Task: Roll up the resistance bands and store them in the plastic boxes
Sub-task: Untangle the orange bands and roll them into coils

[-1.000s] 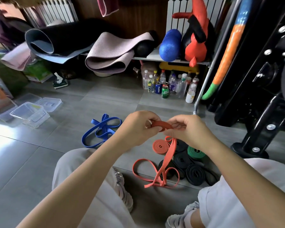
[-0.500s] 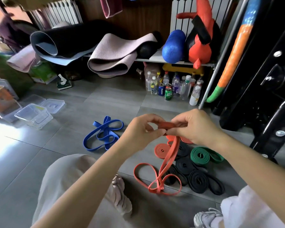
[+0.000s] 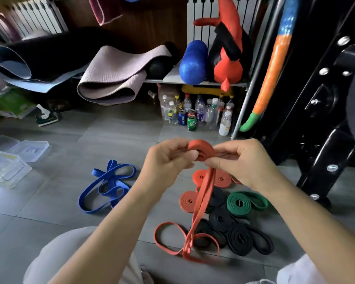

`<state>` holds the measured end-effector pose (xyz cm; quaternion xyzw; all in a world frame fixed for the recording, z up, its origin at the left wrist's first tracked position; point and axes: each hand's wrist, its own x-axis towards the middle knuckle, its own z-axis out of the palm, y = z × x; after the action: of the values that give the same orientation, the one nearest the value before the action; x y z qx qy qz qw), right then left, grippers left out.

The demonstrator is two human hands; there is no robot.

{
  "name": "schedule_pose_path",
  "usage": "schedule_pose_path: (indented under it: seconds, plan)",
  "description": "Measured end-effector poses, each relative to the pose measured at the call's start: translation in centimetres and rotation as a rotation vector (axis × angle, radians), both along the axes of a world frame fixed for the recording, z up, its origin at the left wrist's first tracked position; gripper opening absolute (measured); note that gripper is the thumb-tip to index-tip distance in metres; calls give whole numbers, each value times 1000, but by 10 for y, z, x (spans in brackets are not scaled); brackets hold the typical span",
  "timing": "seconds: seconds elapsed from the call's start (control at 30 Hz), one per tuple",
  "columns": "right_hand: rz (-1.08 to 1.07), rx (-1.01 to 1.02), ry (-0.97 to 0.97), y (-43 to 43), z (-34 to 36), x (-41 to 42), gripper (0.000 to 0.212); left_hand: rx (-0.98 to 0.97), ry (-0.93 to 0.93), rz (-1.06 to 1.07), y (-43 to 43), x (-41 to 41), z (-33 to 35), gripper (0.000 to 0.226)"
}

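Note:
An orange resistance band is held up in front of me, its top end wound into a small coil. My left hand pinches the coil from the left and my right hand pinches it from the right. The band's loose length hangs down to loops on the floor. Under it lie rolled orange bands, a rolled green band and several rolled black bands. An unrolled blue band lies to the left. Clear plastic boxes sit at the far left.
Grey tiled floor. A low shelf at the back carries yoga mats and a blue foam roller; bottles and cans stand beneath it. A black machine frame rises on the right. My knees fill the bottom edge.
The coil at the top of the orange band has grown between my fingers as more band got wound on. The view has tilted slightly upward.

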<state>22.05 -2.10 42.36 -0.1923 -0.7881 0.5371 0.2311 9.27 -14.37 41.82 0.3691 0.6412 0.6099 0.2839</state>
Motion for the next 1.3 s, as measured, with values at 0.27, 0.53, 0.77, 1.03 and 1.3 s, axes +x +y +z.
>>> schedule_pose_path:
  seconds: [0.27,0.53,0.77,1.03,1.3]
  plan:
    - [-35,-37,-21,-10,-18,-11,15,37,-410,-45,-4,0,-13,17]
    - [38,366,-280,-13,-28,-8,10,-421,762,-59,-10,-4,-9,19]
    - [-8,-66,73,-18,-10,-2,18,-71,29,40,-9,1,-1,18]
    - [-73,-69,66,-20,-22,1,24,-33,-376,-30,-4,15,-11,17]
    - [10,429,-266,-13,-30,9,8,-387,682,-93,-8,11,-4,24]
